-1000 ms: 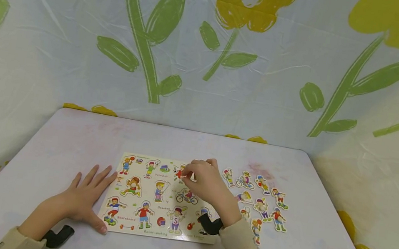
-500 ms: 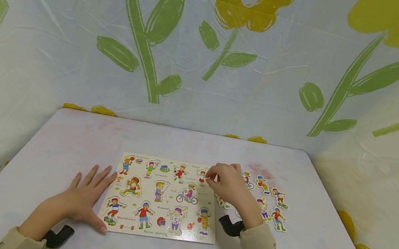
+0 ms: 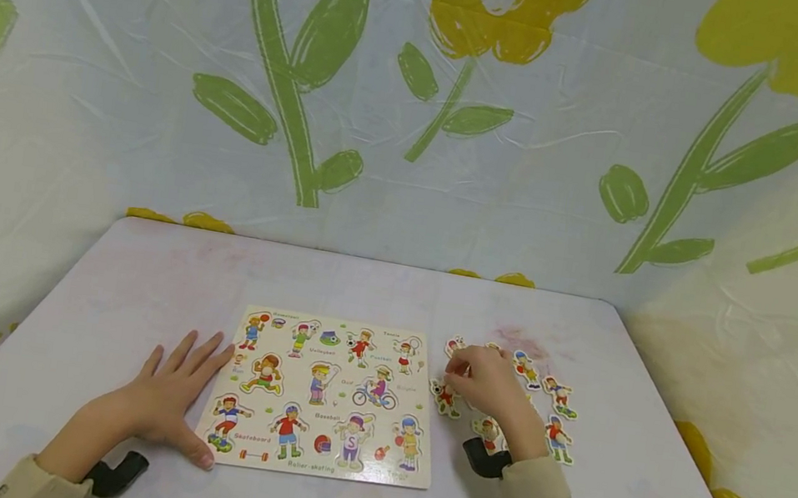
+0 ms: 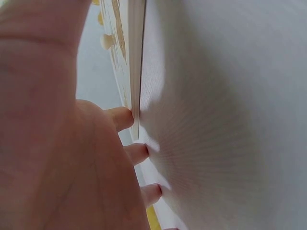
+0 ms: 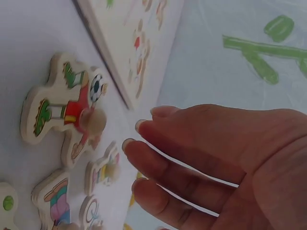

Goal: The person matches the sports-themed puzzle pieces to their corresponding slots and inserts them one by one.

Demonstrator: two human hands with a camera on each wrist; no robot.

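Note:
My left hand (image 3: pixel 163 399) lies flat with fingers spread at the left edge of the wooden puzzle board (image 3: pixel 285 423). Its thumb and a fingertip touch that edge, also seen close up in the left wrist view. My right hand (image 3: pixel 490 387) hovers over the loose puzzle pieces right of the board, its fingers loosely bent and holding nothing. Below its fingertips lies the footballer piece (image 5: pixel 74 112), a red-shirted figure with a small wooden knob. A volleyball-player piece (image 3: pixel 456 346) lies just beyond, partly covered by the hand in the head view.
Several more knobbed pieces lie at the right, among them a skateboarder (image 3: pixel 560 396), a roller skater (image 3: pixel 559 440) and a tennis player (image 3: pixel 490 435). Some are hidden beneath my right hand. A flower-printed cloth (image 3: pixel 530 174) rises behind the table (image 3: pixel 177 270).
My right hand has moved right, from over the board's upper right part to above the loose pieces, uncovering the board's printed figures. My left hand has stayed at the board's edge.

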